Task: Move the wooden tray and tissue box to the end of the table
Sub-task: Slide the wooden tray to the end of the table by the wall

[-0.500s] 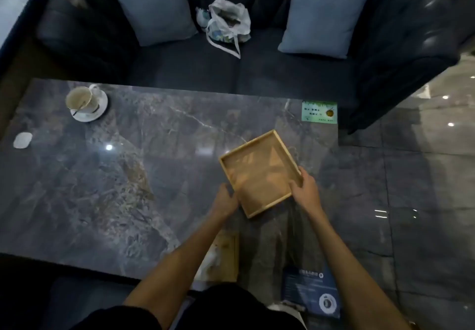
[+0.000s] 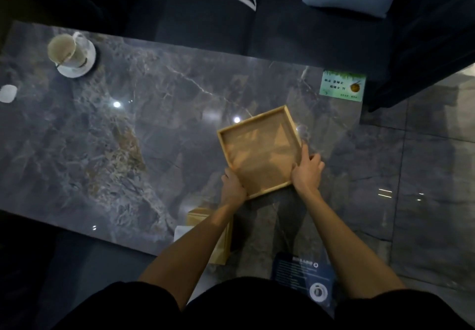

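So, tray sits rotated near worktop right end. Left hand curled on its near-left corner, right hand clamped over near-right corner. Tissue box at near edge, half hidden under left forearm. Cup at far-left corner.

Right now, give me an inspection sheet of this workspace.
Surface: dark marble table, glossy, with light reflections.
Job's things: wooden tray, empty and skewed, near the table's right end; tissue box at the near edge, partly hidden under the left forearm.
Clutter: cup on saucer, small white object, green card, dark leaflet.
Fingers: left hand and right hand grip the tray's near corners.
Cables: nothing seen.
Surroundings: dark sofa, cushions, bag, tiled floor.
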`<state>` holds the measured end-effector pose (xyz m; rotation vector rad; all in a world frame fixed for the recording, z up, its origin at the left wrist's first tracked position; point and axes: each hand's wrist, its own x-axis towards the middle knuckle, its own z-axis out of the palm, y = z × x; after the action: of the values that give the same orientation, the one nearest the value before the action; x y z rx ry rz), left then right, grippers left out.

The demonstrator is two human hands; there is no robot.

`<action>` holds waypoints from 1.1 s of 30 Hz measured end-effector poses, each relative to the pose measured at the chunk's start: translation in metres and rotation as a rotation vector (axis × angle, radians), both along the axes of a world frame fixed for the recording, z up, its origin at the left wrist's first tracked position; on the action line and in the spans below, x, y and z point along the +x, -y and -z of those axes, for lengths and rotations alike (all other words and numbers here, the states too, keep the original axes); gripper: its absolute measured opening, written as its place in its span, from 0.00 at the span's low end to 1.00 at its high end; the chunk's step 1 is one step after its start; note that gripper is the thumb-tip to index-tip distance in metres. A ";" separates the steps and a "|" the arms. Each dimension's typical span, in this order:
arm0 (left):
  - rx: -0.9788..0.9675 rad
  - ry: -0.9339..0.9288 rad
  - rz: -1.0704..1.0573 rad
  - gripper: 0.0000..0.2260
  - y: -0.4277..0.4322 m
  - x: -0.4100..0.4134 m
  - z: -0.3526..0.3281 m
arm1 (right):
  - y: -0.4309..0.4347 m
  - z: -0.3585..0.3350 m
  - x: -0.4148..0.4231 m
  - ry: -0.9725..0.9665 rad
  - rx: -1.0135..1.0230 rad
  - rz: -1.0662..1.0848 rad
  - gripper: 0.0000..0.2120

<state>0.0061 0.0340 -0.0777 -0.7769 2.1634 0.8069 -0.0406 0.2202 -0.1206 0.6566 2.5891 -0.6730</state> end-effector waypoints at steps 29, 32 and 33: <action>0.047 -0.088 0.134 0.30 0.284 0.010 0.029 | 0.245 0.001 0.035 0.103 0.099 -0.037 0.24; 0.060 -0.087 0.078 0.32 0.314 0.020 0.027 | 0.272 -0.003 0.049 0.083 0.018 -0.048 0.23; 0.045 -0.075 0.075 0.31 0.323 0.024 0.027 | 0.279 -0.004 0.052 0.084 -0.005 -0.064 0.23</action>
<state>0.0297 -0.2887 -0.1051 -0.6489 2.2192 0.8552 0.0113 -0.0585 -0.1168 0.5846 2.5194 -0.6178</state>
